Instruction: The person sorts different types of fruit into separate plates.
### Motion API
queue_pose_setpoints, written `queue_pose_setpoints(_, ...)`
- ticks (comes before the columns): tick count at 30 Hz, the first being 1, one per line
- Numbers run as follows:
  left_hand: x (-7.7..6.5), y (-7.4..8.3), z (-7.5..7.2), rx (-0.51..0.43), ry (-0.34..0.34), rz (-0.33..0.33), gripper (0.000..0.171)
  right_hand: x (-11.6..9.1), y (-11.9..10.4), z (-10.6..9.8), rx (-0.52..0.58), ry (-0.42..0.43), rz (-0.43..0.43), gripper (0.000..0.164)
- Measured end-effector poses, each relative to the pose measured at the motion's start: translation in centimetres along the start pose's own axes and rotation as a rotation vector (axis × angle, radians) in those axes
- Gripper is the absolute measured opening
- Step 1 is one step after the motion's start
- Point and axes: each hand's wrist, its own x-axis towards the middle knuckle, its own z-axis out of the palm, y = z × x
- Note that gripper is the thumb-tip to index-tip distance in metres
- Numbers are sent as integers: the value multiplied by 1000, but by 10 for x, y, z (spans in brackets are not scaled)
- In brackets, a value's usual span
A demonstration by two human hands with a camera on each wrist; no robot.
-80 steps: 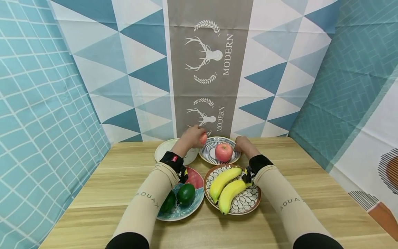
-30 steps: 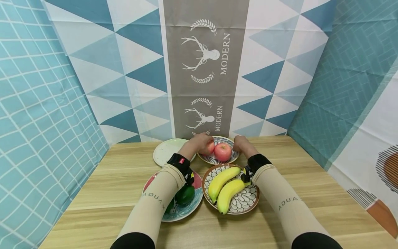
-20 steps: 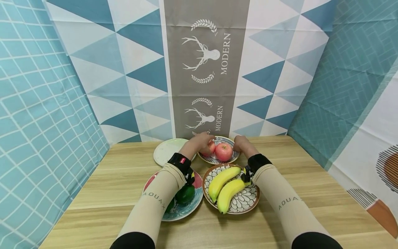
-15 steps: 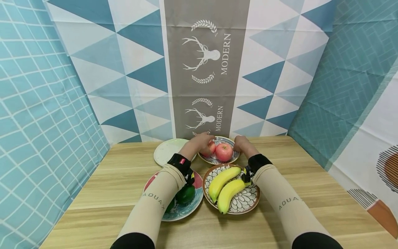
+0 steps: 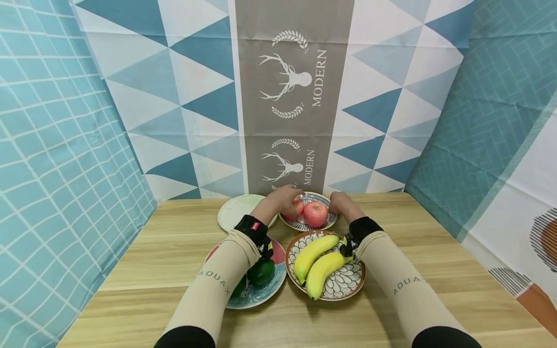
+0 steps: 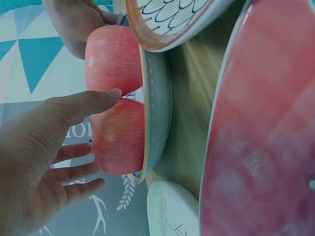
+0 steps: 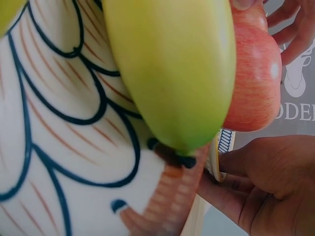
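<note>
Two red apples lie side by side in the striped plate [image 5: 310, 195] at the back. Over the left apple [image 5: 297, 208] is my left hand [image 5: 278, 200]. In the left wrist view its fingers are loosely spread beside that apple [image 6: 118, 142], and the thumb lies across the front near where both apples meet. The right apple [image 5: 315, 214] sits free of this hand. My right hand [image 5: 344, 205] pinches the plate's right rim; in the right wrist view the thumb and fingers of this hand [image 7: 275, 184] close on the rim [image 7: 213, 164].
Nearer, a brown-rimmed plate [image 5: 348, 285] holds two bananas [image 5: 324, 273] beneath my right wrist. A pink-and-blue plate [image 5: 265, 292] with dark green, avocado-like fruits [image 5: 261, 272] lies under my left forearm, partly hidden. A pale plate [image 5: 237, 212] stands back left. Patterned cloth hangs behind.
My left hand has moved right and lowered its apple into the striped plate, beside the other apple. The right hand has stayed at the rim. The head view has shifted slightly.
</note>
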Motion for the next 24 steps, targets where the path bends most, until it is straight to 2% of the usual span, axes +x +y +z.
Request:
queue_pose_setpoints(6,-3,-3,-4,-8,25,15,74,-4,3,-1,23,11,-36,18)
queue_pose_setpoints(10,-4,-7,-10,45,49,32,65,-10,4,-5,70,7,-53,20)
queue_pose_setpoints(16,-8,-12,-20,64,71,68,50,-14,3,-12,139,-32,-8,25)
queue_pose_setpoints(19,-12,-14,-25,66,69,44,50,-13,5,-15,135,-47,7,25)
queue_pose_setpoints(24,-21,-19,-31,71,56,-36,56,-15,5,-18,102,-16,11,33)
